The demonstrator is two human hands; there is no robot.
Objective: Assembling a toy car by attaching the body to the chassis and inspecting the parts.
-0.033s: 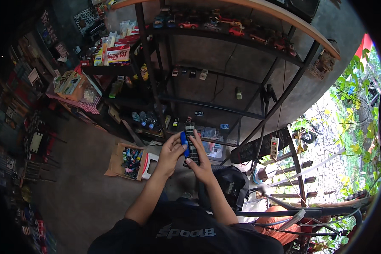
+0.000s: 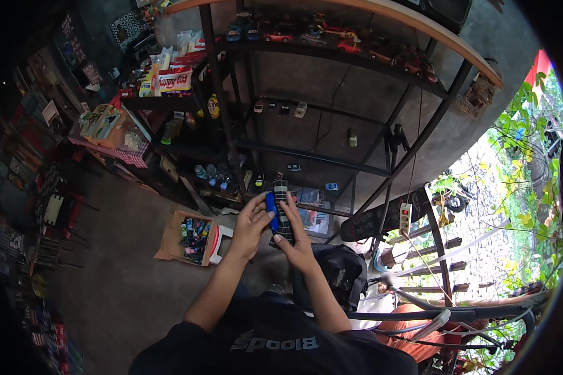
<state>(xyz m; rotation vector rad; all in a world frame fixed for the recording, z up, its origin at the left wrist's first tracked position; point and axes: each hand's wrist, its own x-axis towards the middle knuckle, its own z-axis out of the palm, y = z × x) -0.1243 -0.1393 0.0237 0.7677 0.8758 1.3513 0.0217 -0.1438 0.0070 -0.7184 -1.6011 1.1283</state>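
Observation:
My left hand [image 2: 250, 227] grips a glossy blue object [image 2: 271, 206], long and narrow, whose kind I cannot make out. Its thumb lies across the blue side. Pressed along the right of it is a dark checked cloth [image 2: 282, 199] with pale stripes, bunched lengthwise. My right hand [image 2: 299, 242] is closed on that cloth, thumb at its lower end and fingers along its right edge. Both hands meet in front of my chest, and part of the blue object is hidden behind fingers and cloth.
A metal shelf rack [image 2: 313, 159] ahead carries several toy cars [image 2: 349, 45]. An open cardboard box [image 2: 169, 240] of small toys stands on the floor at left. To the right are a black bag [image 2: 343, 275], a hanging power strip [image 2: 406, 219] and a bicycle handlebar [image 2: 444, 312].
The blue object has turned slightly in my left fingers against the cloth. Both arms keep nearly the same place.

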